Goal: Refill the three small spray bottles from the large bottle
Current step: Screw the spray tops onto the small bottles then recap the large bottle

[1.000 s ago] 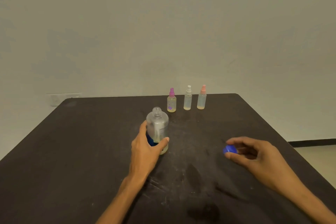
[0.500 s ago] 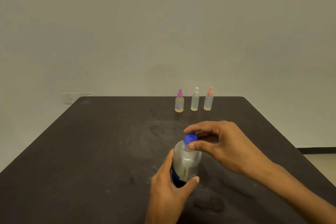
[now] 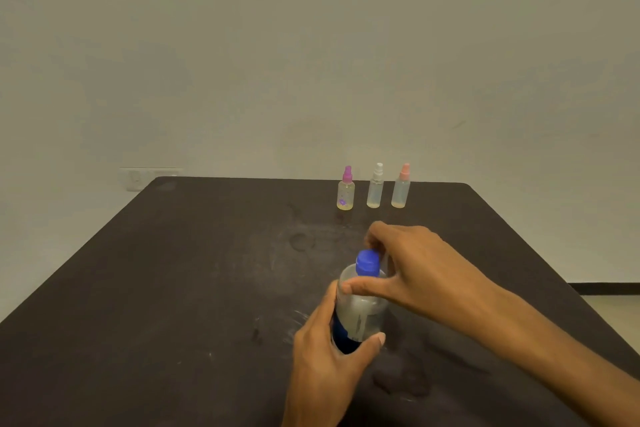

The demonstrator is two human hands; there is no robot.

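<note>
Hands (image 3: 325, 367) on capped large bottle (image 3: 362, 312)

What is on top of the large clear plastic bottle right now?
A blue screw cap sits on the large clear plastic bottle, with the right hand curled round it. The neck beneath is covered, so whether it is threaded tight cannot be seen.

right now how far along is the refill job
It looks near its end. The three small spray bottles stand capped in a row at the table's far edge. The left hand grips the large bottle while the right hand is at its blue cap. Only securing the cap seems left.
</note>
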